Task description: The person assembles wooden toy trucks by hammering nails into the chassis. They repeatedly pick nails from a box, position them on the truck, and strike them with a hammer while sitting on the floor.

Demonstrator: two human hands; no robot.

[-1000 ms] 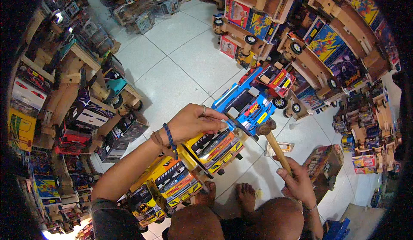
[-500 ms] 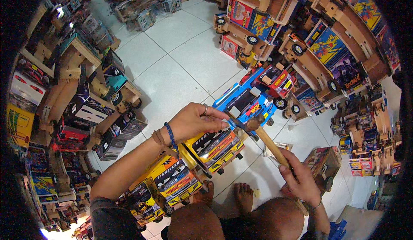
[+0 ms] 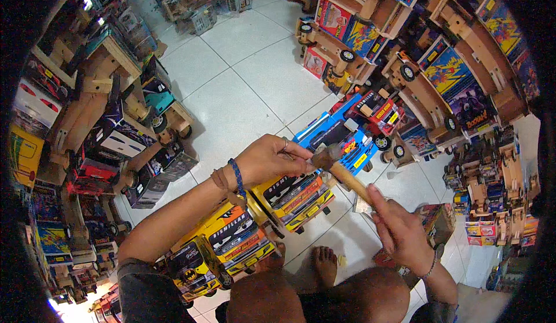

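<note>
Wooden toy trucks point(image 3: 359, 27) are crowding all around; the right hand point(image 3: 399, 233) is grasping a hammer point(image 3: 341, 172) pointing toward ten o'clock, left hand point(image 3: 269, 161) is pinching beside its head, over the yellow truck point(image 3: 295, 198)

My left hand point(image 3: 269, 159) covers the front of the yellow toy truck point(image 3: 298, 198), and whatever its fingers point(image 3: 298, 152) pinch is too small to tell. My right hand point(image 3: 399, 233) hides the lower end of the hammer point(image 3: 341, 172) handle. My knees point(image 3: 313, 297) are cut off by the lower edge. The stacked toys point(image 3: 52, 166) at the left rim blur into shadow.
</note>
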